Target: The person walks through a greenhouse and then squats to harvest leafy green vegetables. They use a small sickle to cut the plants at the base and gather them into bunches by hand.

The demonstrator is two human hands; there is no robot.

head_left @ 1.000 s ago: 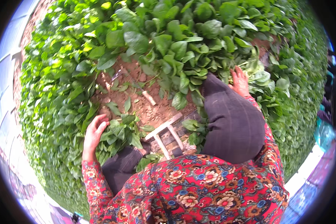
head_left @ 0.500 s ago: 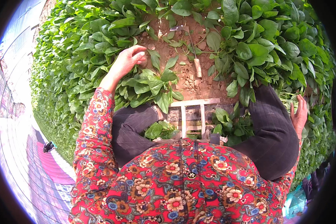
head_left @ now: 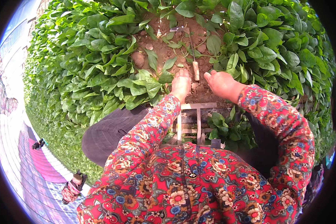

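Note:
A small hand hoe with a pale wooden handle (head_left: 196, 71) and a thin metal neck lies on the bare soil in front of me. Just left of its handle is my left hand (head_left: 181, 85), back up, its fingers stretched down toward the soil and nothing visible in them. To the right of the handle, my right hand (head_left: 223, 85) hovers near leafy stems, thumb and forefinger slightly apart, the other fingers mostly hidden. Neither hand touches the hoe. Cut leafy greens that look like spinach (head_left: 147, 84) lie in a loose pile beside my left hand.
Dense rows of green plants (head_left: 82, 63) stand on the left and the right (head_left: 280, 48). A wooden slatted frame (head_left: 199, 106) sits between my legs, with loose leaves (head_left: 224, 125) by it. A patterned bundle (head_left: 72, 190) lies at the lower left.
My left hand has come right, away from the plants on the left, to the hoe handle. My right hand has swung in from beyond my right knee to the middle.

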